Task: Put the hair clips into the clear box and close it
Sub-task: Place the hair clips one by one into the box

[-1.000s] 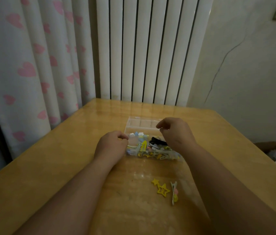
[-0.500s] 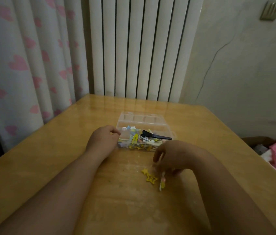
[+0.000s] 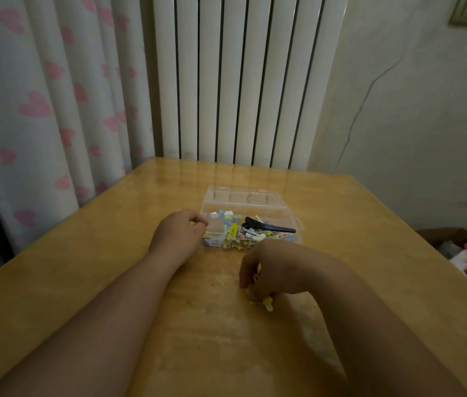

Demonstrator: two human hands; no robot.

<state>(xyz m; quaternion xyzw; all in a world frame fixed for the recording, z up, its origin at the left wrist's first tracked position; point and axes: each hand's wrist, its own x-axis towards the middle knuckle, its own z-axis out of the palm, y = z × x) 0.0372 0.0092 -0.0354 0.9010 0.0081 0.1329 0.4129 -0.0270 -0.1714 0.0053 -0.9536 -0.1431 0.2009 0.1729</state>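
Centre: open clear box (image 3: pixel 248 196) of pastel hair clips (image 3: pixel 232 232) | left grip (image 3: pixel 179 236) curled at its left end, hold unclear | right grip (image 3: pixel 266 270) pinches yellow clips (image 3: pixel 266 303) on desk (image 3: pixel 83 282)

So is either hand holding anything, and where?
The right hand pinches yellow clips; where is hidden. The left hand touches the box at its left end; grip unclear.

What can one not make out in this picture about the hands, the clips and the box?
Head view: how many yellow clips the right hand grips; its curled fingers cover most of them.
Head view: whether the left hand holds the clear box or only touches it; its knuckles hide the fingertips.
Head view: the small clips in the box, too small and dim to count.
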